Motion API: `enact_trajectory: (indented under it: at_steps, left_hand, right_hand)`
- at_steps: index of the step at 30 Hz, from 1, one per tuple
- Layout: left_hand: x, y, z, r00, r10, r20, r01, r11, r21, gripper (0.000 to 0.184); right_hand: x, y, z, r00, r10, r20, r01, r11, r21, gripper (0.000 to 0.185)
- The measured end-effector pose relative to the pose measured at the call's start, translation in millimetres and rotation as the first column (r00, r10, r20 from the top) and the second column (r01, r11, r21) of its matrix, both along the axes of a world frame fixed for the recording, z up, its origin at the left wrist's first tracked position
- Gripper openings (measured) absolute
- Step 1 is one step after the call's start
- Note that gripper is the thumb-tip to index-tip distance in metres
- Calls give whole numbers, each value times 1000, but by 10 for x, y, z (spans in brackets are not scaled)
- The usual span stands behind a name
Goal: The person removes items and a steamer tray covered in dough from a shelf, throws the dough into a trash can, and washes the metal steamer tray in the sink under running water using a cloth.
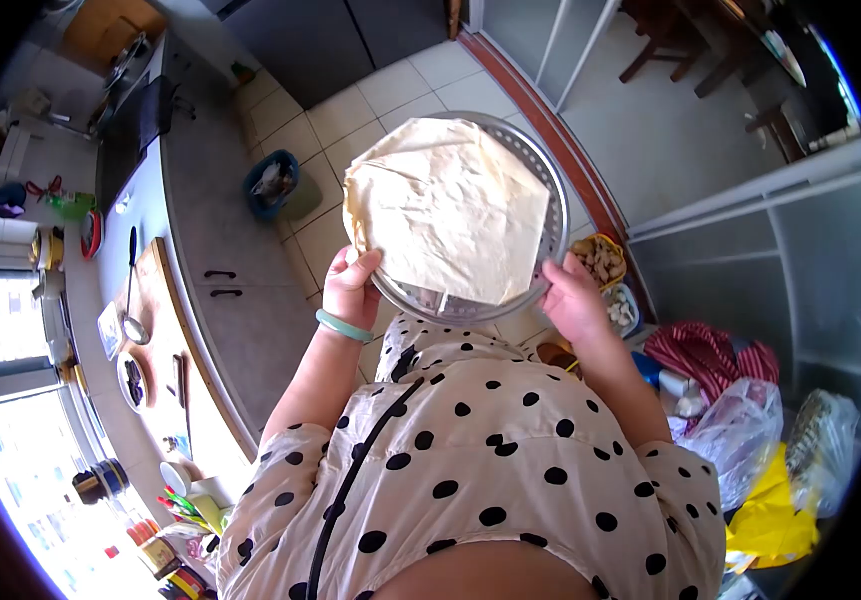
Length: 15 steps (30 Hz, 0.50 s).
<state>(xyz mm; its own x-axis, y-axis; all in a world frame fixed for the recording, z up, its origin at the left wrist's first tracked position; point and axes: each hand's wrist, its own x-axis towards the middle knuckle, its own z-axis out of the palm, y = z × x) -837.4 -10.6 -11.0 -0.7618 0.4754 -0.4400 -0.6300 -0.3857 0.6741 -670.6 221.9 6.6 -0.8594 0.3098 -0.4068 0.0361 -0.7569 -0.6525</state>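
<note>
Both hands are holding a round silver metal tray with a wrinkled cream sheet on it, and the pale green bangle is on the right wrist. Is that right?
Not quite: the pale green bangle is on the left wrist, not the right, as the head view shows. The left hand and right hand do hold the round silver metal tray, with the wrinkled cream sheet on it.

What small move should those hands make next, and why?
I'd perhaps have the left hand nudge the pale sheet rightward on the metal tray: it covers the left rim, while bare metal shows on the right, where the right hand grips.
</note>
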Motion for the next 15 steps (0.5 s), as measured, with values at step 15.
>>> enact_trajectory:
  at_steps: [15]
  left_hand:
    - [-2146, -869, -343, 969, 233, -87, -248, 899, -361, 25]
  right_hand:
    - [-2504, -522, -52, 996, 1, 86, -36, 917, 398, 25]
